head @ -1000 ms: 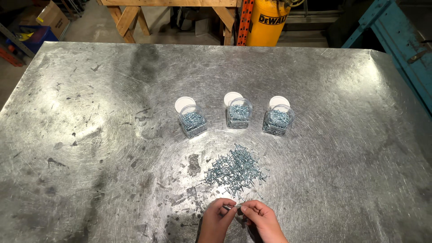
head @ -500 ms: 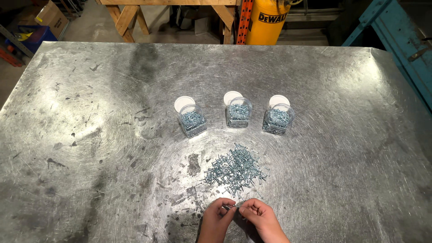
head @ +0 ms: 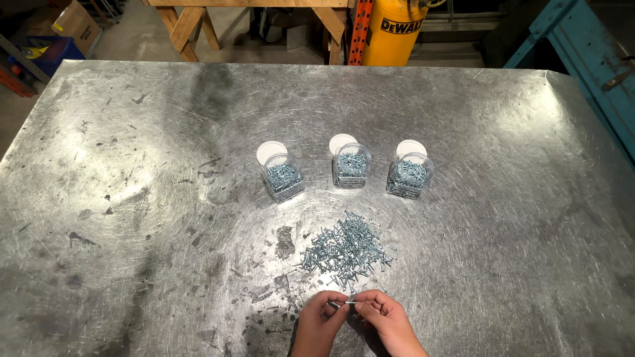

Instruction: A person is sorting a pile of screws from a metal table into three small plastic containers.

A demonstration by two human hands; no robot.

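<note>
Left hand [head: 319,324]: working at the 6 o'clock edge of the metal table [head: 132,165], fingertips pinched closed on one end of a small screw [head: 342,303].
Right hand [head: 387,320]: meeting the left hand, thumb and forefinger nipping the other end of the same screw; remaining fingers curling loosely.
Screw: being held level between both hands, just clear of the table surface.
Loose pile of screws [head: 345,250]: lying directly at 12 o'clock from the hands, near but not touching them.
Jars: left jar [head: 284,180], middle jar [head: 350,166] and right jar [head: 409,176] are standing open in a row beyond the pile, each part-filled with screws, a white lid behind each.
Risk, slip: the pinch appears light; the screw could be dropping and rolling on the smooth metal.
Risk, scatter: a wrist sweeping toward 12 o'clock could be spreading the pile.
Risk, injury: a pointed tip may be pricking a fingertip.
</note>
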